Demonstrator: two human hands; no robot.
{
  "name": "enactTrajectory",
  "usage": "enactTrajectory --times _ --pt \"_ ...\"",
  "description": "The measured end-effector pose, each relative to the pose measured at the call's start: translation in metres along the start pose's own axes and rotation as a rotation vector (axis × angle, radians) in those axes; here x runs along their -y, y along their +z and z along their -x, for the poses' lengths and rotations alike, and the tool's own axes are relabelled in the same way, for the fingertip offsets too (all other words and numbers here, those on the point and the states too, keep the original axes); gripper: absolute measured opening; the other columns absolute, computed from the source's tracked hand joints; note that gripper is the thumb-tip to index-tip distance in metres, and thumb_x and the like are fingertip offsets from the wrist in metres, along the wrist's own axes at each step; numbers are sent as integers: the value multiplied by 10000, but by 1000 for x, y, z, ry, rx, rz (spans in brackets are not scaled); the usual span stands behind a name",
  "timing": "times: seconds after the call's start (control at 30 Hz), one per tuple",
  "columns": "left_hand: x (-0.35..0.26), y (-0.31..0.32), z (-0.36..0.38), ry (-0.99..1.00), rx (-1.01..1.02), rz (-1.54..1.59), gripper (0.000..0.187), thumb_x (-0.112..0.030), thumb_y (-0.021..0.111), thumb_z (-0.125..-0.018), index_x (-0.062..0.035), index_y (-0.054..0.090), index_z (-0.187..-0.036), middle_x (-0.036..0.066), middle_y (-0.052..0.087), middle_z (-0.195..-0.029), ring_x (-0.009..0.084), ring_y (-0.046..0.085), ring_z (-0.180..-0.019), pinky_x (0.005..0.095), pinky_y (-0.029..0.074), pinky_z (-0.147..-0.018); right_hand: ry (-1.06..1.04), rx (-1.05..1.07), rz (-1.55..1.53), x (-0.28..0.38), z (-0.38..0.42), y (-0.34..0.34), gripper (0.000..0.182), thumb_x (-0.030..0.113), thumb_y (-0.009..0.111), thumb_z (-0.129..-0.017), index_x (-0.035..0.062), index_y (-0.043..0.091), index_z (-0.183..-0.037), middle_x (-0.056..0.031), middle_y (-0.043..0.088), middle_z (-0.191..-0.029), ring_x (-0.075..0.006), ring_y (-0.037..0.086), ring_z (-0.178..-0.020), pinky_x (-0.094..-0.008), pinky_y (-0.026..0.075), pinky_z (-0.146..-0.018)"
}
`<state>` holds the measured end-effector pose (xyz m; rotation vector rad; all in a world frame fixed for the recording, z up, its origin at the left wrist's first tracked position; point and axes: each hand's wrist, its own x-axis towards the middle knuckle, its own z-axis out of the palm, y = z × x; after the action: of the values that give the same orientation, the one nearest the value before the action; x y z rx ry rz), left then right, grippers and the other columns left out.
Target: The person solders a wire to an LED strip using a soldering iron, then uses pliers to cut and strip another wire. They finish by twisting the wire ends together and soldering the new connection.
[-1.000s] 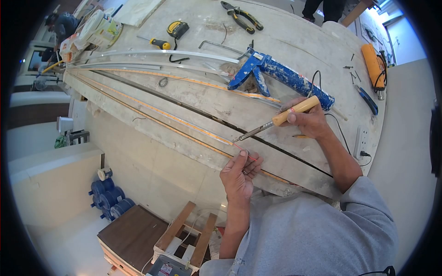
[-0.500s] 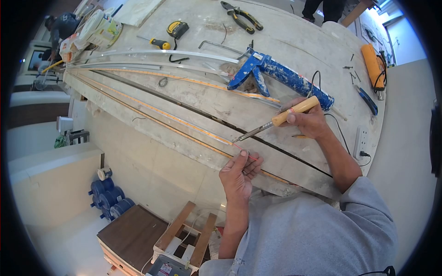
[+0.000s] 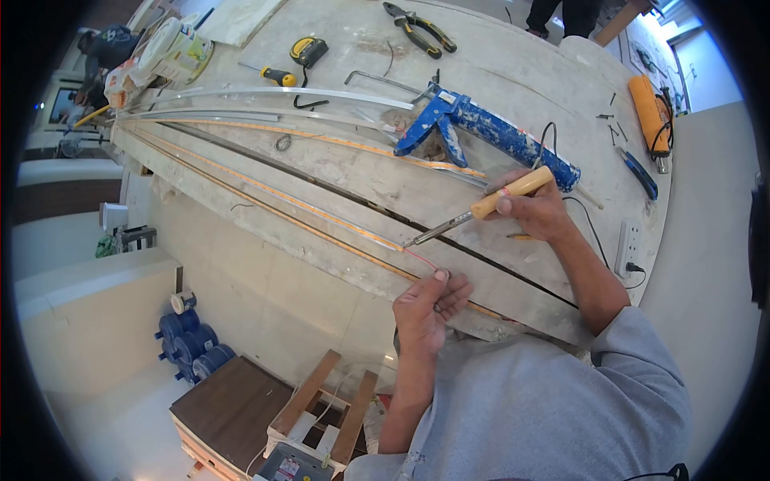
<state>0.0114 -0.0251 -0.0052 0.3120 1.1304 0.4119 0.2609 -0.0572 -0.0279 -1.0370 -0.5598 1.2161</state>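
Note:
My right hand [image 3: 536, 207] is closed around the wooden handle of a soldering iron [image 3: 513, 192], whose tip rests at the near end of an LED strip [image 3: 321, 210] set in a thin metal channel. A thin red wire [image 3: 423, 258] runs from that end to my left hand [image 3: 433, 303], which pinches it between thumb and forefinger. The joint at the tip is too small to make out. Beyond the iron lies a blue caulking gun [image 3: 513, 138] spattered with white.
Pliers [image 3: 421, 30], a tape measure [image 3: 309, 51], a screwdriver [image 3: 278, 76] and a utility knife [image 3: 638, 174] lie on the worktable [image 3: 353, 176]. At right is a power strip [image 3: 630, 247]. Blue water bottles [image 3: 192, 343] stand on the floor. Another person [image 3: 112, 52] is at far left.
My left hand has slid right and slightly down along the red wire, away from the strip's end, so more wire shows. The soldering iron has barely shifted.

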Motion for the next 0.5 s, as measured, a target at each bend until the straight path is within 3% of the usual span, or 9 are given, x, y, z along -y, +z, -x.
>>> enactTrajectory --times 0.3,0.37,0.5 --pt "9 -6 15 -1 47 -54 292 -191 684 -914 49 629 -1072 226 703 -960 316 718 -869 366 607 -759 -12 8 -8 0 -1 1 284 53 790 -788 -60 655 -1010 -195 698 -977 -290 712 -895 -421 633 -760" --pt "11 -16 26 16 59 -52 294 -188 681 -917 51 626 -1080 232 702 -964 317 716 -874 367 607 -763 -9 9 -28 -1 -1 2 278 35 797 -776 -65 669 -1002 -183 704 -960 -278 715 -891 -400 633 -769" --pt "20 -58 42 111 -8 -23 293 -174 684 -914 61 633 -1081 222 711 -957 298 724 -832 348 602 -739 -16 13 11 -5 0 -1 278 12 782 -784 -58 657 -1022 -187 699 -987 -294 712 -916 -436 629 -787"
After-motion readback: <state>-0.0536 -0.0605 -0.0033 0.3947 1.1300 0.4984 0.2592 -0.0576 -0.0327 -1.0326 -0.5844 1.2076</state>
